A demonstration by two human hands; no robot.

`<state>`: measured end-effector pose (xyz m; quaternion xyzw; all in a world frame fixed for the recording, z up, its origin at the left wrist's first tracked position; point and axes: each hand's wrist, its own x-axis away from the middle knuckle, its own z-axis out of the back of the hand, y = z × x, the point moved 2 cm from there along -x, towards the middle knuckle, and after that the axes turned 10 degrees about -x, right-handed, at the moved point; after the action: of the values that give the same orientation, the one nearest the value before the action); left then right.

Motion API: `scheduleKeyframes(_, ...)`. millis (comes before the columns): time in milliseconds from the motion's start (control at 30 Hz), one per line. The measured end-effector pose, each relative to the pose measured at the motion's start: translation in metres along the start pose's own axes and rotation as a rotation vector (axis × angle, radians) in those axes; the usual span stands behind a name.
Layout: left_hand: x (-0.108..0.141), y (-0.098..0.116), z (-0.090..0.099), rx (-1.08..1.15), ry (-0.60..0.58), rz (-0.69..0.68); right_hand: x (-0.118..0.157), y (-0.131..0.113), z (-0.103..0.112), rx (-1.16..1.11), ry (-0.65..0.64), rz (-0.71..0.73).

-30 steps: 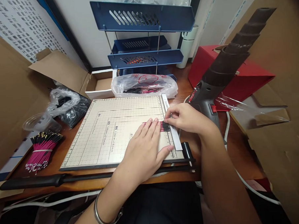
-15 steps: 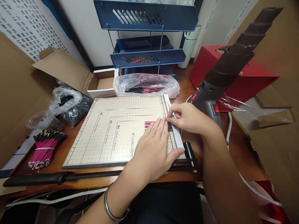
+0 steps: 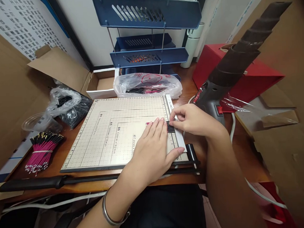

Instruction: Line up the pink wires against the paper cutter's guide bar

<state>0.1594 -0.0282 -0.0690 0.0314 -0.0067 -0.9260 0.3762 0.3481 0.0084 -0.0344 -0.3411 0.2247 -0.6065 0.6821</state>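
A cream cutting board (image 3: pixel 92 140) printed with a grid and size marks lies on the desk. My left hand (image 3: pixel 153 147) rests palm down on it, fingers stretched out and thumb apart, over a row of thin pieces. Their black parts (image 3: pixel 170 127) show beside its fingers, and a bit of pink shows past the fingertips. Thumb and index finger of my right hand (image 3: pixel 189 119) are pinched together at the upper end of the black parts, by the white strip (image 3: pixel 176 133) on the board's right edge. What the pinch holds is too small to tell.
The long black-handled arm (image 3: pixel 34 183) lies along the desk's front edge. A bundle of pink and black pieces (image 3: pixel 42 151) lies left. Behind are a plastic bag (image 3: pixel 148 85) and blue rack (image 3: pixel 149 57); a heat gun (image 3: pixel 218 77) stands right.
My left hand has shifted slightly left, so more of the black parts shows and less of the pink. My right hand keeps its pinch. The whole view has shifted a little.
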Motion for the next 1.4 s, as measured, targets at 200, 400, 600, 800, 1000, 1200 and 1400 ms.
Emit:
scheduleKeyframes(200,0.001,0.002,-0.003,0.004,0.045,-0.004,0.001,0.001,0.001,0.038,0.087,0.032)
scheduleKeyframes(400,0.001,0.003,-0.006,-0.003,0.053,-0.025,-0.002,0.001,-0.002,0.049,0.108,0.013)
scheduleKeyframes(600,0.001,0.005,-0.007,-0.016,0.054,-0.022,-0.003,0.002,-0.003,0.067,0.030,-0.003)
scheduleKeyframes(800,0.001,0.004,-0.007,-0.016,0.072,-0.034,-0.002,0.000,-0.002,0.093,0.090,-0.013)
scheduleKeyframes(1000,-0.001,0.007,-0.004,-0.018,0.048,-0.086,-0.003,0.000,-0.002,0.044,0.196,-0.032)
scheduleKeyframes(1200,-0.007,0.019,-0.004,0.018,0.045,-0.077,-0.005,0.003,-0.001,-0.022,0.259,0.001)
scheduleKeyframes(1400,-0.001,-0.003,0.014,0.054,0.080,-0.021,-0.004,0.006,-0.001,-0.052,0.292,0.010)
